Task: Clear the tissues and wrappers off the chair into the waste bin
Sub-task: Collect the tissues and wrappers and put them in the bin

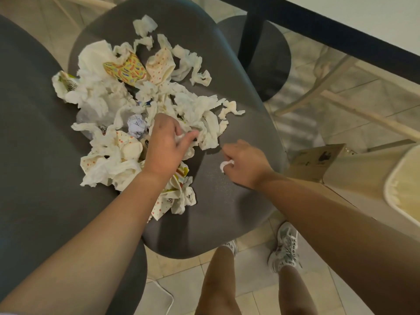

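A dark grey chair seat [236, 201] carries a heap of crumpled white tissues [195, 110] mixed with wrappers, among them a yellow printed wrapper [125, 69] and dotted paper wrappers [159, 62]. My left hand [166, 144] lies on the near side of the heap, its fingers pinching a tissue. Right of the heap, over bare seat, my right hand [244, 164] is curled round a small white tissue wad [225, 165]. The cream waste bin [400, 189] stands at the right edge, partly cut off.
A second grey chair [27, 137] stands at the left. A black table leg [252, 32] and round base stand behind the chair. A cardboard box [316, 160] lies on the tiled floor beside the bin. My legs and sneakers [285, 246] are below.
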`<state>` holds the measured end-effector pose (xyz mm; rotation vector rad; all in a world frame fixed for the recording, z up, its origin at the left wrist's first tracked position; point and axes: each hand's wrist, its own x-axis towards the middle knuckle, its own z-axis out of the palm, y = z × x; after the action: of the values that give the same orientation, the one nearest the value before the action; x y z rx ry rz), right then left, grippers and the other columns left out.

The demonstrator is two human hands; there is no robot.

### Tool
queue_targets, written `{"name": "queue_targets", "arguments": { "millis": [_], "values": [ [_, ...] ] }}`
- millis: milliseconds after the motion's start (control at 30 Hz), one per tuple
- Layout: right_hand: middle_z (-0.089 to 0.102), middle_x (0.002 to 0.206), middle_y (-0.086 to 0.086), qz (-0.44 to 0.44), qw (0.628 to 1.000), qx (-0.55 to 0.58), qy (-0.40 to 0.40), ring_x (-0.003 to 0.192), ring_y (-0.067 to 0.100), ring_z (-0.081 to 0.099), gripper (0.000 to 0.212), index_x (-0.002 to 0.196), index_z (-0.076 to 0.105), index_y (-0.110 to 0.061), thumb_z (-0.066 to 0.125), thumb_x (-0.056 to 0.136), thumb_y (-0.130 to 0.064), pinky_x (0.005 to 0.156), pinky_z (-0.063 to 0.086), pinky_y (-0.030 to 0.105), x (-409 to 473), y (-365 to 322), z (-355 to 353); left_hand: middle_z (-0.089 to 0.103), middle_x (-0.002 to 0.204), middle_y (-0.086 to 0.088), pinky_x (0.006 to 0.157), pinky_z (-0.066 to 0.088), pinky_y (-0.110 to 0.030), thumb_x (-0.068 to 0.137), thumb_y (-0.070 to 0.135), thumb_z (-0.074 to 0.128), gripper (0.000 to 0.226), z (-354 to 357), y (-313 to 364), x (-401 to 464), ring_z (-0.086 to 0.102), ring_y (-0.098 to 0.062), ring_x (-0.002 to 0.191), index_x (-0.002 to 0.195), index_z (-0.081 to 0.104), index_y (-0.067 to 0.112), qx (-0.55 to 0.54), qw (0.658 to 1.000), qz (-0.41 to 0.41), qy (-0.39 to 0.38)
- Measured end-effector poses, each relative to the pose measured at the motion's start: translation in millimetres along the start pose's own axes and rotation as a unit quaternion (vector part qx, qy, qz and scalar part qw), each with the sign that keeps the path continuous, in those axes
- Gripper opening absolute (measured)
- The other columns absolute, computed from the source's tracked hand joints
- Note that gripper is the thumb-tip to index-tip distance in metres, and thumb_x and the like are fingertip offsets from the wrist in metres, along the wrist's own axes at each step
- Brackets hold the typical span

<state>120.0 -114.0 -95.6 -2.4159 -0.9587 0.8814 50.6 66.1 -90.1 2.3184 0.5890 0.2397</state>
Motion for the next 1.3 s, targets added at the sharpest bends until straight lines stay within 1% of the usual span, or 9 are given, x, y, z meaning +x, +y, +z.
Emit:
{"name": "queue_targets", "arguments": {
  "millis": [133,300,400,533,733,933,1033,1167,1300],
  "values": [
    [0.026,0.066,-0.014,0.02,1.0,-0.007,0.008,0.076,0.016,0.034,0.01,0.09,0.052,-0.012,0.054,0.081,-0.014,0.064,0.031,0.027,-3,2,-2,0.052,0.102,-0.011,0.085,0.038,-0.017,0.083,-0.012,0.051,0.021,10,0,3,0.048,-0.013,0.098,0.094,0.053,0.006,-0.002,0.995,0.049,-0.086],
    [0.056,0.085,-0.003,0.013,1.0,-0.003,0.003,0.093,0.022,0.045,0.009,0.09,0.055,-0.013,0.053,0.081,-0.014,0.067,0.028,0.026,-4,7,-3,0.034,0.134,-0.016,0.105,0.034,-0.04,0.074,0.028,0.076,0.073,41,12,16,0.034,-0.03,0.123,0.137,0.041,0.019,0.141,0.953,0.023,-0.268],
    [0.06,0.096,0.007,0.013,1.0,-0.013,0.002,0.099,0.025,0.047,0.009,0.089,0.057,-0.011,0.053,0.082,-0.014,0.068,0.031,0.027,-5,13,-2,0.029,0.135,-0.019,0.1,0.037,-0.046,0.081,0.026,0.07,0.07,56,13,14,0.034,-0.034,0.12,0.141,0.034,0.022,0.231,0.919,0.027,-0.318],
    [0.06,0.096,0.008,0.015,1.0,-0.008,0.013,0.1,0.027,0.047,0.01,0.089,0.058,-0.008,0.055,0.081,-0.013,0.073,0.041,0.032,-7,20,-2,0.046,0.111,-0.021,0.079,0.047,-0.043,0.085,-0.002,0.055,0.028,59,13,11,0.049,-0.038,0.1,0.113,0.056,0.003,0.235,0.93,0.064,-0.275],
    [0.06,0.092,0.009,0.013,1.0,0.001,0.024,0.096,0.026,0.046,0.007,0.085,0.057,-0.006,0.055,0.08,-0.01,0.07,0.04,0.033,-7,22,-8,0.048,0.105,-0.015,0.076,0.038,-0.018,0.086,-0.006,0.045,0.032,28,23,1,0.051,-0.021,0.089,0.113,0.059,0.003,0.079,0.987,0.045,-0.133],
    [0.057,0.086,0.008,-0.006,0.999,0.017,0.041,0.092,0.026,0.047,0.004,0.08,0.056,-0.006,0.056,0.078,-0.008,0.067,0.042,0.035,-9,15,-10,0.046,0.097,0.004,0.083,0.037,-0.013,0.092,0.019,0.048,0.009,-17,56,-22,0.045,0.004,0.088,0.09,0.054,0.025,-0.08,0.994,-0.047,0.057],
    [0.05,0.085,0.004,-0.023,0.997,0.037,0.057,0.091,0.025,0.048,0.003,0.08,0.056,-0.006,0.056,0.077,-0.007,0.064,0.04,0.033,-11,11,-11,0.044,0.078,0.014,0.075,0.037,-0.014,0.079,0.031,0.071,0.034,-31,62,-29,0.045,0.001,0.079,0.069,0.039,0.032,-0.107,0.981,-0.126,0.099],
    [0.052,0.111,0.002,-0.046,0.992,0.076,0.094,0.099,0.023,0.05,0.006,0.082,0.055,-0.008,0.053,0.076,-0.008,0.07,0.05,0.038,-14,1,-13,0.043,0.069,0.011,0.06,0.035,-0.005,0.084,0.006,0.062,0.034,-39,73,-39,0.049,0.009,0.06,0.068,0.039,0.024,-0.14,0.973,-0.154,0.104],
    [0.042,0.143,0.002,-0.085,0.986,0.075,0.123,0.119,0.026,0.048,0.01,0.085,0.057,-0.007,0.052,0.076,-0.006,0.079,0.049,0.036,-11,-10,-16,0.051,0.082,0.014,0.07,0.04,-0.016,0.076,-0.006,0.055,0.035,-49,66,-43,0.052,0.004,0.075,0.073,0.053,0.028,-0.261,0.939,-0.203,0.093]
  ]
}}
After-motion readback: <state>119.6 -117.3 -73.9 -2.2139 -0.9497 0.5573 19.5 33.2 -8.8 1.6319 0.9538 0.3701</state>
